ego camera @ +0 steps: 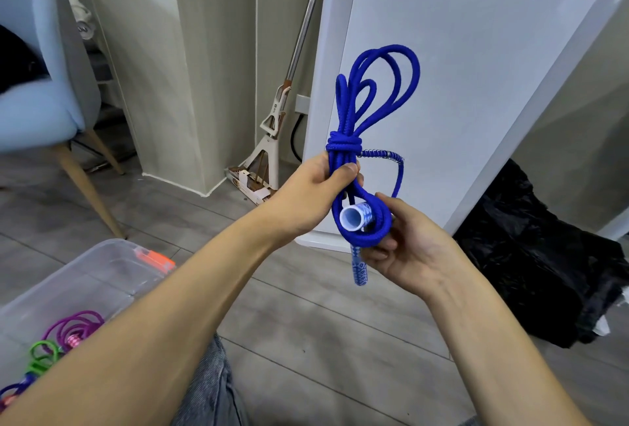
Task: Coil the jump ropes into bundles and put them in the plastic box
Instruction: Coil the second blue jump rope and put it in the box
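Left hand point(318, 184): fingers and thumb curled tight round the middle of the blue rope point(371, 95), just under the turns wound about the bundle; thumb tip pressed on the strands.
Right hand point(405, 248): half curled, palm up, below and to the right of the left hand; thumb and fingers hold the lower loop of the blue rope, with one handle point(355, 216) lying in that loop.
Blue rope: held in the air between both hands, above the floor point(306, 316); several long loops stand up above the left hand; a few turns bind the bundle at its waist; a short stretch with a metal spring point(381, 154) juts to the right of the binding and curves down toward the right hand.
Handle: blue-and-white pattern, open white end facing the camera.
Second handle point(360, 269): same pattern, hangs down below the right hand's fingers.
Box point(112, 265): clear plastic, lower left on the floor, orange clasp point(155, 259) on its near rim; well apart from the blue rope.
Box contents: a purple rope point(76, 325) coiled, a green rope point(42, 354) beside it, another blue-purple coil at the frame's left edge, partly cut off.
Surroundings: light blue chair point(37, 85) upper left; mop point(272, 133) leaning in the corner; white panel point(459, 68) behind the rope; black bag point(537, 255) on the floor at right.
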Demonstrator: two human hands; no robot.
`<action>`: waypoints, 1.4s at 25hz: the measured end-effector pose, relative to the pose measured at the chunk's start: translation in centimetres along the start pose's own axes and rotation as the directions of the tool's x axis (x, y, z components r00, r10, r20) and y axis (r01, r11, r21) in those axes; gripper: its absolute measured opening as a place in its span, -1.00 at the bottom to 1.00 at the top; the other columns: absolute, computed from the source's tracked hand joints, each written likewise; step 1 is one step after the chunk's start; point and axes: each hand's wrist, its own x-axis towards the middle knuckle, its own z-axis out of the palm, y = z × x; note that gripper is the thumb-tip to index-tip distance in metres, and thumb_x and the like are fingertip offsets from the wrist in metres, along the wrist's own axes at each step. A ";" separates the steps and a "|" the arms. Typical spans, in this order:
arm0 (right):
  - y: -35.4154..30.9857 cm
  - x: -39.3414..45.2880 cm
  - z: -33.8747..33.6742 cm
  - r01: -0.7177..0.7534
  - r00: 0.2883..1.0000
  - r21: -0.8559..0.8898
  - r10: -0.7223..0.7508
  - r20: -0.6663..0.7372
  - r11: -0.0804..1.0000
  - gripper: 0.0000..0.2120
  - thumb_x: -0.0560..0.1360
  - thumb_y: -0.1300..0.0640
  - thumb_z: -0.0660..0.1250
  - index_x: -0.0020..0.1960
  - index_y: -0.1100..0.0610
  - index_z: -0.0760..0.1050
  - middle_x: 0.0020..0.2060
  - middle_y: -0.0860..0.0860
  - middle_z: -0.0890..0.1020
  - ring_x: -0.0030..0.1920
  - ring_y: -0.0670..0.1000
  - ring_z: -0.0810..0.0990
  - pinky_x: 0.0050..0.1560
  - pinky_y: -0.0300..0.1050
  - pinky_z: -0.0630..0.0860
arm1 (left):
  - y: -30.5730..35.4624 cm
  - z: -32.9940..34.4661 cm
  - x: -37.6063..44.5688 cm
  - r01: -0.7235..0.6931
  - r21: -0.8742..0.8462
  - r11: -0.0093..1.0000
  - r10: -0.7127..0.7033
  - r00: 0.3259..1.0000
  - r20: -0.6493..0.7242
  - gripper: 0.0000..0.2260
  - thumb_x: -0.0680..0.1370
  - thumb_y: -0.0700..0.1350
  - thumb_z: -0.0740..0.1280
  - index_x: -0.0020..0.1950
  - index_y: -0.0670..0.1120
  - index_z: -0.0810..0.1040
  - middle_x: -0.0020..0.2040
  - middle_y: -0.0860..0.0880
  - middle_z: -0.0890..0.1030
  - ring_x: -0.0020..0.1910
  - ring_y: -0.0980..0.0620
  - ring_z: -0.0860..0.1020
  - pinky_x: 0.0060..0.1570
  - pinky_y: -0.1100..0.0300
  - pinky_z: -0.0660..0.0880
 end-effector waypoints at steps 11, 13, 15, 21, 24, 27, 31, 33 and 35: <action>0.6 -1.1 0.7 0.003 0.989 -0.430 0.063 0.137 0.903 -0.89 0.53 0.20 0.41 0.05 0.16 0.57 -0.10 0.15 0.70 -0.07 0.18 0.69 -0.03 0.10 0.66 | -2.3 -0.5 0.8 0.007 0.274 0.962 0.035 0.989 -0.147 -0.86 0.67 -0.04 0.21 0.08 -0.08 0.48 -0.02 -0.18 0.59 -0.12 -0.06 0.52 -0.02 0.09 0.50; 0.7 -0.8 0.4 0.047 0.990 -0.480 0.023 0.138 0.876 -0.60 0.53 0.30 0.39 0.33 0.14 0.43 0.01 0.22 0.72 -0.05 0.21 0.72 -0.08 0.06 0.67 | -2.7 -0.5 1.0 0.062 0.293 0.954 -0.010 0.984 -0.176 -0.85 0.65 0.00 0.23 0.10 -0.06 0.48 -0.01 -0.20 0.57 -0.09 -0.16 0.54 -0.01 -0.04 0.56; 0.5 -0.5 -0.8 0.090 0.989 -0.601 0.001 0.150 0.794 -0.20 0.49 0.36 0.43 0.57 0.00 0.11 -0.01 0.22 0.73 -0.04 0.21 0.74 -0.07 0.03 0.67 | -2.7 -0.5 1.1 0.080 0.271 0.959 -0.013 0.971 -0.239 -0.86 0.64 -0.02 0.25 0.11 -0.07 0.48 -0.09 -0.14 0.57 -0.15 -0.11 0.55 -0.06 -0.03 0.58; 1.8 0.8 -3.6 0.054 0.977 -0.984 0.212 0.016 -0.171 -0.76 0.47 0.23 0.45 0.11 0.03 0.61 0.02 -0.06 0.72 0.06 -0.01 0.68 0.18 -0.09 0.57 | -2.5 -2.7 1.9 0.108 -0.137 0.985 -0.162 0.851 -0.499 -0.95 0.61 -0.13 0.31 -0.01 -0.08 0.54 -0.16 -0.13 0.62 -0.16 -0.10 0.60 0.05 -0.24 0.59; 2.6 1.5 -3.4 -0.103 0.985 -0.917 0.087 -0.148 -0.386 -0.71 0.47 0.18 0.42 0.18 0.01 0.60 0.09 -0.01 0.67 0.10 0.05 0.65 0.13 -0.05 0.57 | -2.5 -2.7 2.1 0.123 -0.258 0.958 -0.238 0.845 -0.479 -0.92 0.57 -0.10 0.36 -0.01 -0.11 0.56 -0.17 -0.11 0.63 -0.13 -0.15 0.62 0.09 -0.25 0.59; 2.7 2.1 -3.5 -0.069 0.996 -0.992 -0.057 -0.063 -0.109 -0.15 0.34 -0.05 0.55 0.53 -0.12 0.21 0.32 -0.09 0.44 0.30 0.04 0.51 0.24 -0.04 0.48 | -1.9 -1.1 1.6 0.136 -0.356 0.924 -0.267 0.898 -0.349 -0.92 0.61 -0.19 0.32 -0.02 -0.19 0.54 -0.16 -0.19 0.59 -0.15 -0.16 0.58 -0.05 -0.09 0.60; 3.2 2.7 -1.3 0.388 0.904 -0.690 -0.397 0.158 0.611 -0.61 0.45 0.07 0.52 0.24 -0.03 0.53 0.11 -0.11 0.68 0.10 -0.13 0.65 0.17 -0.18 0.55 | -1.1 0.7 1.0 0.180 -0.574 0.799 -0.335 0.925 -0.177 -0.91 0.61 -0.23 0.31 0.05 -0.25 0.55 -0.18 -0.14 0.59 -0.21 -0.05 0.59 -0.25 0.11 0.57; 3.3 2.9 -0.2 0.375 0.916 -0.523 -0.392 0.083 0.765 -0.89 0.55 0.19 0.39 0.07 0.12 0.59 -0.11 0.07 0.70 -0.07 0.04 0.73 0.12 -0.04 0.61 | -0.9 0.1 1.1 0.165 -0.668 0.726 -0.367 0.914 -0.173 -0.93 0.60 -0.24 0.31 -0.01 -0.24 0.55 -0.18 -0.15 0.58 -0.26 -0.05 0.58 -0.26 0.10 0.59; 2.8 3.1 -0.6 0.346 0.929 -0.565 -0.356 0.096 0.749 -0.89 0.61 0.19 0.29 -0.02 0.21 0.57 -0.30 0.10 0.58 -0.34 0.10 0.67 -0.16 0.00 0.64 | -0.8 -0.5 1.2 0.132 -0.696 0.706 -0.388 0.894 -0.224 -0.91 0.61 -0.24 0.30 -0.07 -0.22 0.55 -0.20 -0.15 0.60 -0.27 -0.08 0.61 -0.20 0.04 0.63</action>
